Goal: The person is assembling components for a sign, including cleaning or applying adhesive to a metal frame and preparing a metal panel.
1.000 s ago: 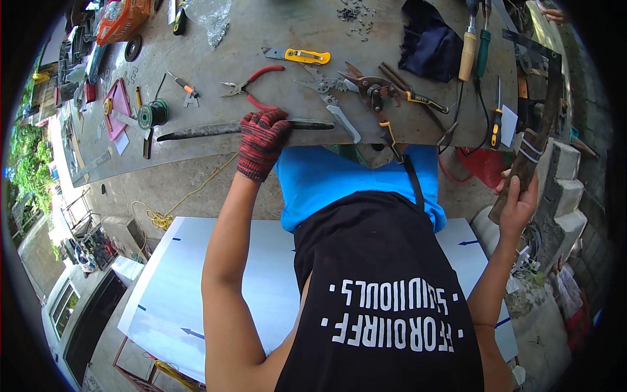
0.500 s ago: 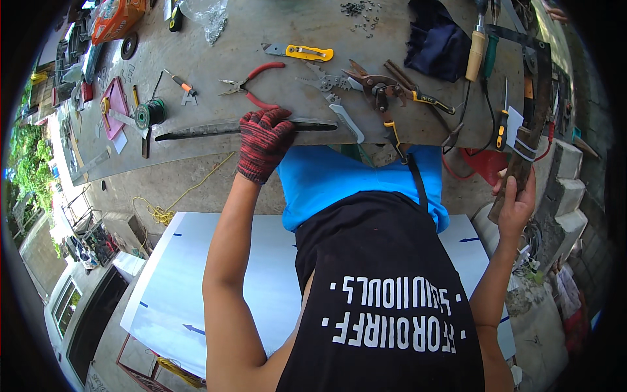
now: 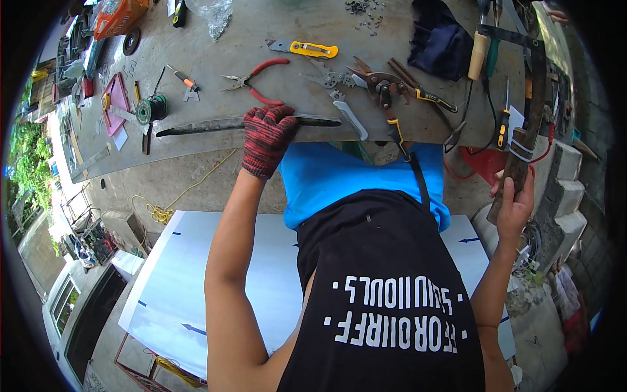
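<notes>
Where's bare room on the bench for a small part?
Bare tabletop between plastic bag and scattered bits, beyond yellow knife; also between black disc and red-handled pliers, beyond orange screwdriver. Crowded: right of the pliers, around rusty snips and other hand tools. Near edge: gloved left hand on dark strip.

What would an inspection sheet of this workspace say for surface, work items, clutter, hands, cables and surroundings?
Surface: grey tabletop, smudged.
Work items: narrow dark strip along the near edge; dark L-shaped bar with brown handle.
Clutter: red-handled pliers, yellow utility knife, green spool, dark cloth.
Hands: gloved left hand closed on the strip; bare right hand gripping the brown handle.
Cables: black cord at the table's right; yellow cord, tangled, on concrete ground.
Surroundings: pale panel with blue arrows.
</notes>
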`<move>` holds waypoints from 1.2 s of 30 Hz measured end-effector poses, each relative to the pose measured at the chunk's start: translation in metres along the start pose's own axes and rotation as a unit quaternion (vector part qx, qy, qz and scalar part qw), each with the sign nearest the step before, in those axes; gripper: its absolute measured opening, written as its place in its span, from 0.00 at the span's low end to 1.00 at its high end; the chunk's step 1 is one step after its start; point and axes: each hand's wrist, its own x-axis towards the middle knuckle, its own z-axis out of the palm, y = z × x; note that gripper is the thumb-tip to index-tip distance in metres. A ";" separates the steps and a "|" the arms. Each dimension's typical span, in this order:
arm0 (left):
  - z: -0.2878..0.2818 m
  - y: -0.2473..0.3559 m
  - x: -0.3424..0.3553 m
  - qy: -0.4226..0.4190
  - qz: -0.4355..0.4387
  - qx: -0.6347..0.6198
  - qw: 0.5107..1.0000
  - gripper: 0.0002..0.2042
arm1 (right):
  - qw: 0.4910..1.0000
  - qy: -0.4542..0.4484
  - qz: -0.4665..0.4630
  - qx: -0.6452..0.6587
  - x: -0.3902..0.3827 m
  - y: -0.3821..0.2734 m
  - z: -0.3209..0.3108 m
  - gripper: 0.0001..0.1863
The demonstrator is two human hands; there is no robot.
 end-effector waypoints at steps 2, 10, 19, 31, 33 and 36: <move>0.001 0.001 -0.002 -0.001 -0.004 0.001 1.000 0.10 | 1.000 -0.012 0.004 -0.003 0.000 -0.002 0.001 0.23; -0.002 0.012 0.003 0.009 0.002 0.017 1.000 0.09 | 0.989 -0.129 -0.020 -0.072 0.003 -0.024 0.013 0.25; 0.007 0.008 0.001 -0.035 -0.016 0.050 0.998 0.07 | 0.938 -0.244 -0.160 -0.186 0.023 -0.046 0.042 0.25; 0.009 0.006 -0.008 -0.069 0.010 0.084 0.994 0.13 | 0.900 -0.319 -0.220 -0.198 0.039 -0.054 0.063 0.26; 0.008 0.007 -0.008 -0.057 0.012 0.068 0.996 0.13 | 0.897 -0.317 -0.229 -0.205 0.038 -0.054 0.064 0.26; 0.006 0.006 -0.007 -0.059 0.013 0.053 0.997 0.13 | 0.892 -0.318 -0.236 -0.218 0.037 -0.053 0.066 0.26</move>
